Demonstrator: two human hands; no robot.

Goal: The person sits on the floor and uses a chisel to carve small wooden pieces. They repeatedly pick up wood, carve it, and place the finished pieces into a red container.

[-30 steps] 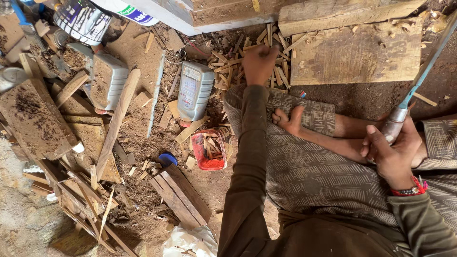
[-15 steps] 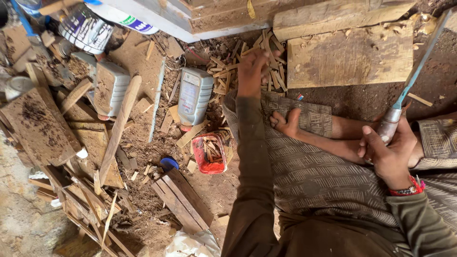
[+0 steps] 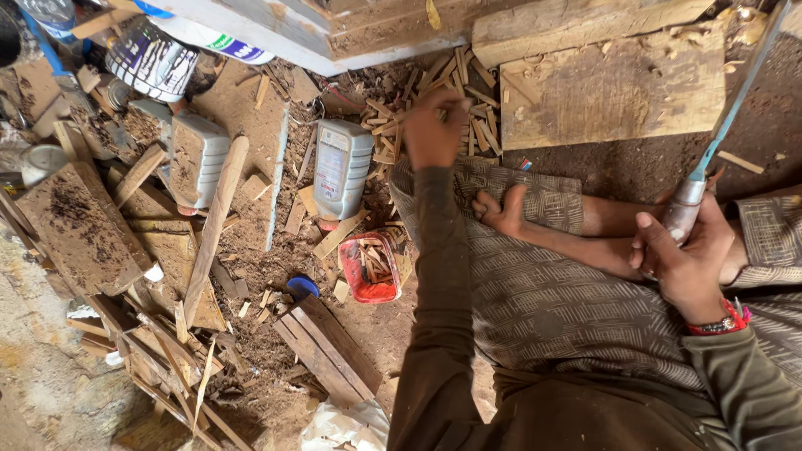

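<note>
My left hand (image 3: 433, 127) reaches forward into a heap of small cut wooden sticks (image 3: 468, 100), its fingers curled down and pinching at a stick. My right hand (image 3: 687, 260), with a red band at the wrist, grips the handle of a long chisel-like tool (image 3: 710, 159). The tool has a metal collar, and its bluish blade slants up to the right. My bare foot (image 3: 501, 210) rests on the patterned cloth (image 3: 543, 292) over my legs. A thick wooden board (image 3: 614, 88) lies just beyond the sticks.
On the sawdust floor lie a grey plastic can (image 3: 341, 171), a second dusty can (image 3: 196, 159), a red tub of wood bits (image 3: 372, 267), a blue cap (image 3: 302, 287), planks (image 3: 326, 347) and wood offcuts (image 3: 213, 230). A white beam (image 3: 334, 38) runs across the top.
My left hand stays on the stick heap, its fingers curling a little tighter. My right hand and the tool hold still. The view has shifted slightly.
</note>
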